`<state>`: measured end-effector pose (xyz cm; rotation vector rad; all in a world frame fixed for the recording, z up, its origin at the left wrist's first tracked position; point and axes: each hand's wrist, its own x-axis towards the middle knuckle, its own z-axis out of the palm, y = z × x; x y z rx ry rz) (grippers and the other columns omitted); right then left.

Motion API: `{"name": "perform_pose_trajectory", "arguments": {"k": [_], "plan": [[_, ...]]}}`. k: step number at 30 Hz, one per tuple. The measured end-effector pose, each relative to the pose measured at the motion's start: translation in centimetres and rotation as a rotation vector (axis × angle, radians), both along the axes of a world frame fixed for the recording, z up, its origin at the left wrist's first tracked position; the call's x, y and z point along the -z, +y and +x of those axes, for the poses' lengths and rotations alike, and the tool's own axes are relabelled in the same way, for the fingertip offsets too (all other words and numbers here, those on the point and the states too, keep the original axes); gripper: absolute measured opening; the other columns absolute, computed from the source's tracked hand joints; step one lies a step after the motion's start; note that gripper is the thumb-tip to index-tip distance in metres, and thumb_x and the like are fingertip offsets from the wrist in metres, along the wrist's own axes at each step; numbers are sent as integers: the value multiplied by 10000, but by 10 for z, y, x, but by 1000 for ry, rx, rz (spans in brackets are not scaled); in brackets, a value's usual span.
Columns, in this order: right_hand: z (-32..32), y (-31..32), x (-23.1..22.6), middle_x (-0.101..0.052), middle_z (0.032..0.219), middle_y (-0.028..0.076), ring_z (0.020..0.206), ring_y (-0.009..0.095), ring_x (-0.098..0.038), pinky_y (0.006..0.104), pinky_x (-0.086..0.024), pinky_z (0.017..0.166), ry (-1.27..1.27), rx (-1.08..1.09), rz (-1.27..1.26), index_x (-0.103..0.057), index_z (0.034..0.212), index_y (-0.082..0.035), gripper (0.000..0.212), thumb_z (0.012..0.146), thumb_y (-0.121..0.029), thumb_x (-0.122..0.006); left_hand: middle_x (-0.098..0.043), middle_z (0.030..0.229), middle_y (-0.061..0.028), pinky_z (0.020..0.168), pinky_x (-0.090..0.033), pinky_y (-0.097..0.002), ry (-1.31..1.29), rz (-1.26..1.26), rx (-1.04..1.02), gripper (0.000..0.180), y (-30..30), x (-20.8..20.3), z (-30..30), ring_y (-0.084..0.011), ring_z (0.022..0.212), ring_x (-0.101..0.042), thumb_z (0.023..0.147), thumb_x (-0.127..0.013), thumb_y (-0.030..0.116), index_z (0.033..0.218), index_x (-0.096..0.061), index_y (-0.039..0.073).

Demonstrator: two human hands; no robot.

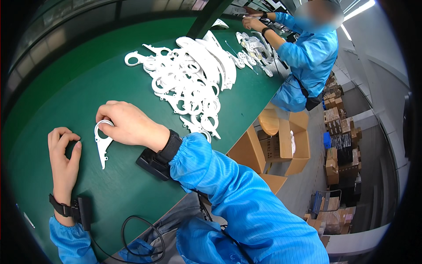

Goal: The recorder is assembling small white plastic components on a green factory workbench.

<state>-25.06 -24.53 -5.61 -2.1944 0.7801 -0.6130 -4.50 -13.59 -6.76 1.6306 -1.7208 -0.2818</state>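
My right hand (127,124) pinches the ring end of a white plastic part (103,147). This part has a round ring and a tapering tail with small lugs, and its tail points toward me over the green table (132,189). To the left, my left hand (64,159) rests at the tabletop with its thumb apart from bent fingers, and nothing shows in it. Beyond my right hand spreads a heap of similar white ringed parts (176,83). Larger curved white shells (206,57) lie against the far side of that heap.
A co-worker in a blue smock (303,61) handles white parts (255,48) at the table's far right. Below the table edge stand a round wooden stool (268,122) and open cardboard boxes (248,152). A black cable (124,233) loops near my left forearm.
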Motion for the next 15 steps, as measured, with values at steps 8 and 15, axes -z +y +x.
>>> {"name": "perform_pose_trajectory", "arguments": {"k": [8, 15], "plan": [[-2, -1, 0, -637, 886, 156, 870, 328, -611, 419, -487, 754, 1, 0, -6, -637, 893, -13, 164, 818, -151, -591, -500, 1002, -97, 910, -383, -346, 3, 12, 4, 101, 0, 1, -2, -269, 1017, -475, 801, -598, 39, 891, -562, 8], [-1, -1, 0, -639, 888, 158, 864, 328, -613, 422, -489, 748, -3, -9, -15, -640, 902, -13, 172, 815, -154, -591, -509, 985, -98, 897, -395, -349, 2, -8, -1, 102, -1, -2, -2, -269, 1010, -481, 787, -608, 29, 880, -575, 4]]}}
